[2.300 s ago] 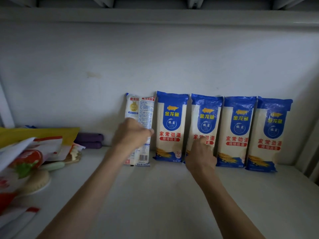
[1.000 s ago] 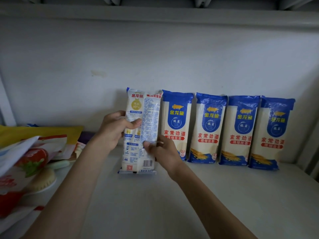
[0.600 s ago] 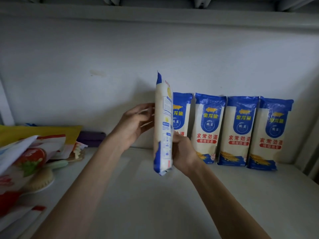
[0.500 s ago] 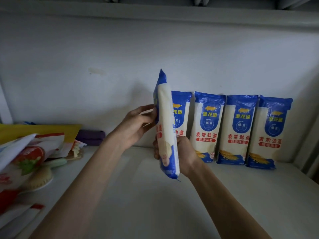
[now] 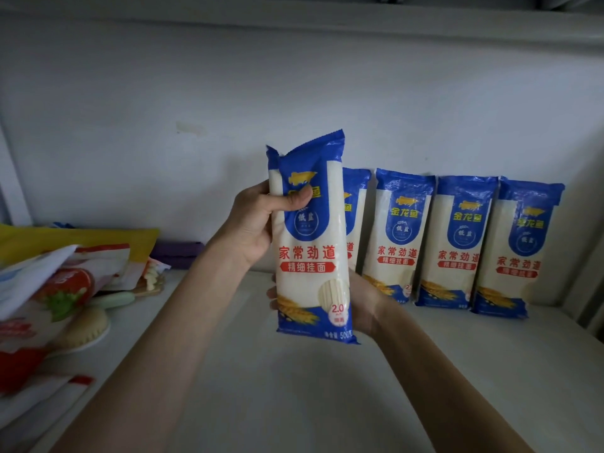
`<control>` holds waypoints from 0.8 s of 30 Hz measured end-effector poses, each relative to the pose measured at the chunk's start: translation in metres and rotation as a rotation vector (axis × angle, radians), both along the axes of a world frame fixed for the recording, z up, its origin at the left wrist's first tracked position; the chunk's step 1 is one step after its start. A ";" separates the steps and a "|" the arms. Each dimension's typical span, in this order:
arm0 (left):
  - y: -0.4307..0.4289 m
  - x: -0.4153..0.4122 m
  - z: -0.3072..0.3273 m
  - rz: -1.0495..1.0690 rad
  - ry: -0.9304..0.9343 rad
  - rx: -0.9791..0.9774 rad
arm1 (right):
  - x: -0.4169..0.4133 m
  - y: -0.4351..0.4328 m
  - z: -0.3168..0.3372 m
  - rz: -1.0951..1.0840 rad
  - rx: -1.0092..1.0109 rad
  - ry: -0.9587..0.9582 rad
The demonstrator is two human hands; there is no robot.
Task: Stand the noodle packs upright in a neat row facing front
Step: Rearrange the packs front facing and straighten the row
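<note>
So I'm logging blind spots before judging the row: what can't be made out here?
Head view only:
- Leftmost leaning blue-and-white noodle pack: mostly hidden behind the held blue-and-white noodle pack.
- Right hand: mostly behind the held pack.
- Pile of red-and-white food packets: cut by the left edge, blurred.
- Dark purple object: too dim to identify.

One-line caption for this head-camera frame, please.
Both hands hold a noodle pack front-facing above the shelf; four packs stand against the wall.

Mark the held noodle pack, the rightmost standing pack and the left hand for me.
held noodle pack (image 5: pixel 309 256): head view, on its red front lettering.
rightmost standing pack (image 5: pixel 519 256): head view, on its front face.
left hand (image 5: pixel 258 223): head view, on the palm.
</note>
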State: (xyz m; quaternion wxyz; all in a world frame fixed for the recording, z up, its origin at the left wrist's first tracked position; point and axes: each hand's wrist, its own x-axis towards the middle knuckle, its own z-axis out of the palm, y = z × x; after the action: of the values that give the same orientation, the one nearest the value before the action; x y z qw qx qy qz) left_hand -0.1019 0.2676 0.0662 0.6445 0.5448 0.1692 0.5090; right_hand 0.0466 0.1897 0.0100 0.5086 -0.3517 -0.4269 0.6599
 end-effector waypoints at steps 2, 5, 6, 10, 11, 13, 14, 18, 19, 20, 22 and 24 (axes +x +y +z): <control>0.000 0.000 0.000 0.077 0.026 -0.026 | 0.014 0.015 -0.004 -0.054 0.036 -0.238; 0.003 0.001 -0.006 0.183 0.055 -0.068 | 0.033 0.025 -0.001 -0.169 0.047 -0.640; 0.005 0.001 -0.009 0.217 0.064 -0.084 | 0.042 0.025 0.000 -0.175 0.040 -0.732; 0.012 0.002 -0.018 0.336 0.091 -0.118 | 0.055 0.022 0.003 -0.012 -0.008 -0.824; 0.014 0.002 -0.018 0.350 0.094 -0.103 | 0.052 0.023 0.000 0.000 0.017 -0.876; 0.014 0.001 -0.018 0.347 0.119 -0.041 | 0.040 0.025 -0.006 -0.022 0.097 -0.980; 0.014 0.001 -0.018 0.338 0.146 0.001 | 0.033 0.027 -0.009 -0.052 0.144 -0.995; 0.018 -0.006 -0.016 0.229 0.326 0.142 | 0.023 0.028 -0.021 -0.151 0.284 -0.928; 0.020 -0.012 -0.017 0.187 0.409 0.167 | 0.023 0.028 -0.023 -0.161 0.299 -0.916; 0.022 -0.017 -0.019 0.139 0.516 0.182 | 0.023 0.027 -0.024 -0.173 0.309 -0.909; 0.025 -0.027 -0.032 0.045 0.731 0.174 | 0.020 0.026 -0.026 -0.215 0.334 -0.927; 0.029 -0.032 -0.043 0.062 0.793 0.134 | 0.013 0.028 -0.029 -0.275 0.352 -0.978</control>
State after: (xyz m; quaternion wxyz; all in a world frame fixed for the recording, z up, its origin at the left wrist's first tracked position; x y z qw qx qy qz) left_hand -0.1335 0.2970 0.0230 0.4766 0.7343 0.3878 0.2886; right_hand 0.0599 0.2175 -0.0193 0.3832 -0.5801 -0.6682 0.2647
